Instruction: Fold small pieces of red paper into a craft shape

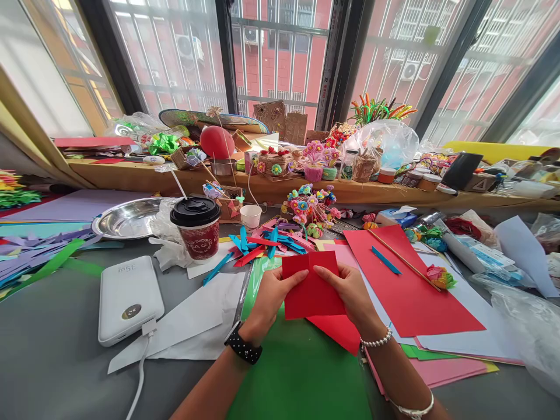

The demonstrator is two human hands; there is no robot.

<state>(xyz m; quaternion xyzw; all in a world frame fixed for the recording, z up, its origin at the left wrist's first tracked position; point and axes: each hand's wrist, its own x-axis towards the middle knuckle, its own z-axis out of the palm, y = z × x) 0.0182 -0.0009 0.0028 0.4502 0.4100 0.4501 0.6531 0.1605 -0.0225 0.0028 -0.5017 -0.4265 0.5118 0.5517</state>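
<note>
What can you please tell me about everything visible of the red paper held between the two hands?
The red paper is a plain, bright red, roughly square piece that looks like craft paper. Its top edge steps slightly near the middle, suggesting a fold or overlapping layers. Its broad face is toward the camera, over the green sheet. The left hand grips its left side and the right hand its right, both thumbs on the near face in its upper part; its far side is hidden.

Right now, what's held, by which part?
Small red paper: left hand and right hand grip its upper half from opposite sides, thumbs on near face.
</note>
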